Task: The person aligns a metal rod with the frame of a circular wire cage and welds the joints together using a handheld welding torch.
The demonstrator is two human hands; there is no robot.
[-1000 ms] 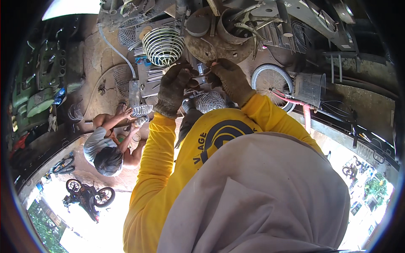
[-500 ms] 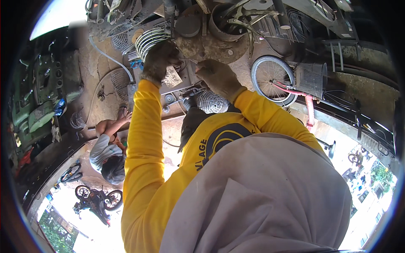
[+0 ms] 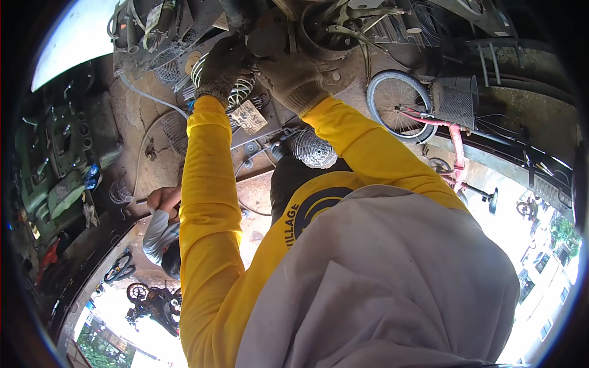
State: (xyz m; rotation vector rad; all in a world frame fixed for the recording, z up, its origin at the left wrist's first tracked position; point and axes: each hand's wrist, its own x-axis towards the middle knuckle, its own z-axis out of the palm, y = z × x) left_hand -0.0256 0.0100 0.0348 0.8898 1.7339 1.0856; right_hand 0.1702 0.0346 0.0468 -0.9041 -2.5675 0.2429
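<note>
Both my hands wear dark work gloves. My left hand (image 3: 222, 70) lies over a coil of pale metal rings (image 3: 242, 90), which shows on both sides of it. The fingers curl downward and their tips are hidden, so what they grip is unclear. To the right, my right hand (image 3: 291, 80) bends in toward the left one, its fingers closed near a dark upright metal part (image 3: 267, 40). Whatever the right fingers hold is too small or dark to make out. A flat wooden piece (image 3: 250, 116) lies just below the coil.
A wound wire bundle (image 3: 314, 148) sits near my knees. At right stands a bicycle wheel (image 3: 400, 105) with a pink frame. Metal scraps fill a round bin (image 3: 313, 34) at the far side. Another person (image 3: 162, 236) crouches at left, near a hose (image 3: 147, 92).
Both hands have moved farther away; the right has also shifted left, closer to the left hand. My left hand now covers more of the ring coil. The view has shifted slightly.
</note>
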